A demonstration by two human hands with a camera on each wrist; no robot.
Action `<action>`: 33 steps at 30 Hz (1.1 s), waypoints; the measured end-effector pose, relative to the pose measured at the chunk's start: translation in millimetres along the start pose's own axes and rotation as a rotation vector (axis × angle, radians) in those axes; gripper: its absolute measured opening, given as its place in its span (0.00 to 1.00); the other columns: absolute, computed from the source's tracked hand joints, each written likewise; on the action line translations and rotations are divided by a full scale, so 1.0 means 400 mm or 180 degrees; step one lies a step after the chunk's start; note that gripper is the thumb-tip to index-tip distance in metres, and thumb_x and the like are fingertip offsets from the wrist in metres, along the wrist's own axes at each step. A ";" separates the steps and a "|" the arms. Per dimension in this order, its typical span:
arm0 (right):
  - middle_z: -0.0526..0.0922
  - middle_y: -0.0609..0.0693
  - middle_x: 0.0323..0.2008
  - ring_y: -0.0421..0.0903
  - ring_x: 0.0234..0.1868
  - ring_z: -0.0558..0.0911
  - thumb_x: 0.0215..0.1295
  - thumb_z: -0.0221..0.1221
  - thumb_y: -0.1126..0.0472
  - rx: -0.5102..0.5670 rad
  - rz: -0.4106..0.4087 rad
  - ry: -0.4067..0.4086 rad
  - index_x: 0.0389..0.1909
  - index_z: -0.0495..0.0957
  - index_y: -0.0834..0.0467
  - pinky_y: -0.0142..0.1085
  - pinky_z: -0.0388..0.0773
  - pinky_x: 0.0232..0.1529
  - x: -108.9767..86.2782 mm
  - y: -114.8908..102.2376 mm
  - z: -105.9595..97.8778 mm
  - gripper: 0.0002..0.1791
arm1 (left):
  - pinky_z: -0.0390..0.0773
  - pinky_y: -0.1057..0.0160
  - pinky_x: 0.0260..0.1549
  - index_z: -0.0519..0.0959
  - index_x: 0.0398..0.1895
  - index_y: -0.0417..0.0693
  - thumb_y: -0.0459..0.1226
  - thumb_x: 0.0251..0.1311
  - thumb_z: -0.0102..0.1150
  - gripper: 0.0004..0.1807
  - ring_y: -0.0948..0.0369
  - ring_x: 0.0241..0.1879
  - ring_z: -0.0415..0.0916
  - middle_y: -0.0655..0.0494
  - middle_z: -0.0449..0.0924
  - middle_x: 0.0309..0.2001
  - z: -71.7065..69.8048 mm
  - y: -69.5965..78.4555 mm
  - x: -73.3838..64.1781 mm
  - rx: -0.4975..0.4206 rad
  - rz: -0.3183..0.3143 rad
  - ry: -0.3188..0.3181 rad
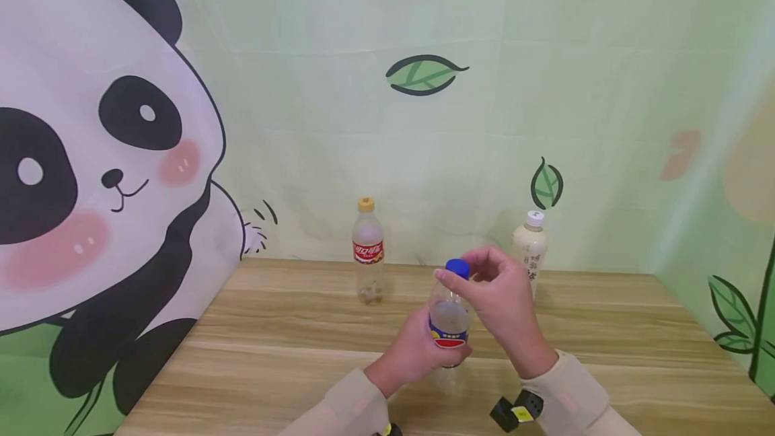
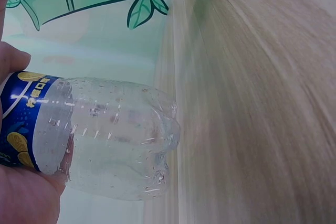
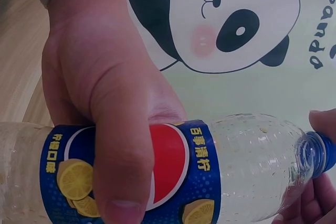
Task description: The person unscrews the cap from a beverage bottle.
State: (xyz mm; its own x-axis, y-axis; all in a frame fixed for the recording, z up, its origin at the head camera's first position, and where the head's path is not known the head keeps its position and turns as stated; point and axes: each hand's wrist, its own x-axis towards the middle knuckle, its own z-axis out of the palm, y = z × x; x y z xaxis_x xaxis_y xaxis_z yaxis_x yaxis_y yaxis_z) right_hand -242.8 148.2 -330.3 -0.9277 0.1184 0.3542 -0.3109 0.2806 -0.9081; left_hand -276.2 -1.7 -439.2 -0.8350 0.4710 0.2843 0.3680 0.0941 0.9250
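Observation:
A clear plastic Pepsi bottle (image 1: 449, 318) with a blue label stands upright in my left hand (image 1: 414, 350). The left thumb and fingers wrap round its label. At the top, my right hand (image 1: 507, 296) pinches the blue bottle cap (image 1: 457, 267) between thumb and fingers. The right wrist view shows the cap (image 3: 318, 153) on the bottle neck, the right fingertips on either side of it. Below the left hand, the bottle's transparent lower part (image 2: 115, 135) looks raised off the tabletop in the left wrist view.
A Coca-Cola bottle (image 1: 368, 253) with a yellow cap stands at the back of the wooden table (image 1: 272, 335). Behind the right hand is a cream-coloured bottle (image 1: 529, 241) with a white cap, partly hidden. A panda-printed backdrop (image 1: 315, 120) hangs behind.

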 end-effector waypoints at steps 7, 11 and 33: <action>0.86 0.49 0.39 0.47 0.39 0.81 0.52 0.79 0.49 -0.0001 -0.0009 -0.0028 0.41 0.85 0.57 0.34 0.77 0.43 -0.001 -0.003 -0.003 0.21 | 0.79 0.65 0.51 0.73 0.57 0.54 0.36 0.51 0.77 0.31 0.64 0.43 0.80 0.58 0.83 0.44 0.000 -0.002 0.002 -0.0023 0.0006 0.0018; 0.86 0.50 0.44 0.48 0.42 0.80 0.54 0.77 0.50 -0.0023 -0.0010 -0.0077 0.43 0.86 0.56 0.36 0.76 0.46 -0.002 -0.003 -0.005 0.20 | 0.79 0.65 0.51 0.73 0.58 0.55 0.37 0.51 0.77 0.31 0.64 0.44 0.80 0.58 0.83 0.45 0.000 -0.002 0.002 -0.0042 0.0003 0.0015; 0.82 0.52 0.57 0.50 0.53 0.77 0.68 0.66 0.56 0.0029 -0.0411 -0.0453 0.64 0.78 0.53 0.40 0.76 0.51 0.002 0.027 -0.006 0.24 | 0.80 0.65 0.51 0.74 0.57 0.54 0.36 0.52 0.76 0.29 0.65 0.43 0.81 0.49 0.84 0.48 0.001 -0.003 0.005 -0.0086 -0.0003 -0.0007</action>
State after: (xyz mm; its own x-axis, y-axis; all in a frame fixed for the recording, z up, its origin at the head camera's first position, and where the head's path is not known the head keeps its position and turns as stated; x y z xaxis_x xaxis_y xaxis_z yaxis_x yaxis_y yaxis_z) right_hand -246.5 153.8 -339.4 -0.8996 -0.0540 0.4333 -0.4305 0.2760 -0.8593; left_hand -278.0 -0.4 -439.9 -0.8345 0.4728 0.2829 0.3560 0.0707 0.9318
